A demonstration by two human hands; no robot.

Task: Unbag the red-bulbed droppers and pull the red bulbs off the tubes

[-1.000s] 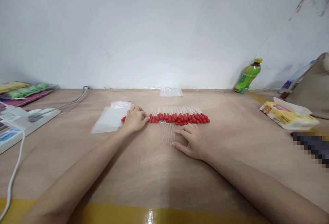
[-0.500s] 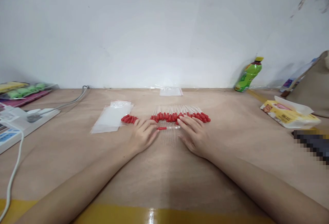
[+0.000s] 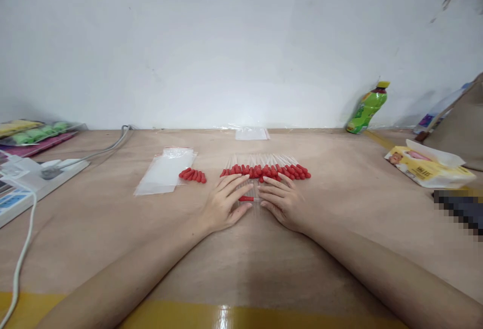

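On the near side of the red-bulbed dropper row [image 3: 265, 171], the left hand [image 3: 226, 203] and right hand [image 3: 285, 201] flank a single dropper [image 3: 246, 198], fingers partly spread; any pinch is unclear. Keep it straight, handling lightly.

Soft light brightens the white wall [image 3: 241, 42], while a broad shadow dims the lower centre. Glare streaks the yellow tape [image 3: 169, 314] at bottom centre. Coarse pixelation masks a dark object [image 3: 458, 212] at right.

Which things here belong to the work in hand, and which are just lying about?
Likely in use:
loose red caps
clear tubes
row of red-capped tubes
white bags, perhaps

Likely just lying about:
green bottle
tissue pack
power strip
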